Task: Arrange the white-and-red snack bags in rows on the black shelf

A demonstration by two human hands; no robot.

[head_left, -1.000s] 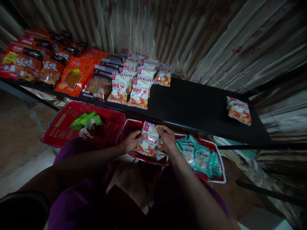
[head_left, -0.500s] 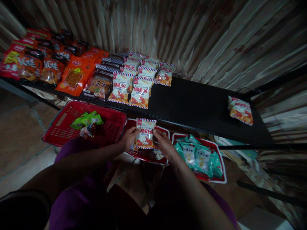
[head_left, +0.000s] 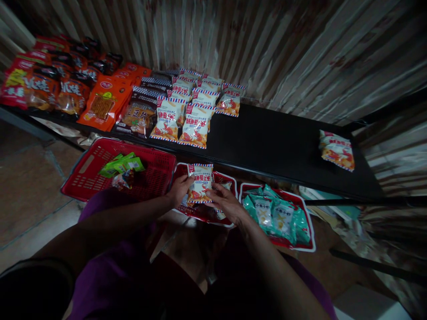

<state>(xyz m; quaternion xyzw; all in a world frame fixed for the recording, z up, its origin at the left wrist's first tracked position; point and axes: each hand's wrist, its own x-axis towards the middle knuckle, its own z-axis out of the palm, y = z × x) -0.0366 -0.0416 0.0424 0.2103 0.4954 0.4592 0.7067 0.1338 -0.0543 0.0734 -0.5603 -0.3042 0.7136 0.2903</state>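
Note:
Between my hands is a white and orange snack bag (head_left: 200,183) with a striped edge, upright and facing me. My left hand (head_left: 180,190) grips its left side, thumb on the front. My right hand (head_left: 225,200) is at its lower right edge, fingers curled against it. Below the bag is a small red basket (head_left: 235,189) with a white rim, with more snack bags in it, partly hidden by my hands. On the black shelf (head_left: 260,138) ahead stand several matching white bags (head_left: 196,126) in rows. One more matching bag (head_left: 336,150) lies at the shelf's right end.
Left of the white bags stand brown bags (head_left: 138,113), orange bags (head_left: 102,104) and red bags (head_left: 20,84). A red basket (head_left: 155,175) at left holds green packets (head_left: 123,164). Another basket (head_left: 312,231) at right is full of teal bags (head_left: 282,218). A curtain (head_left: 207,35) hangs behind.
My right hand has slid down from the bag's right side to its lower right edge. The bag has moved slightly left with my left hand still on it.

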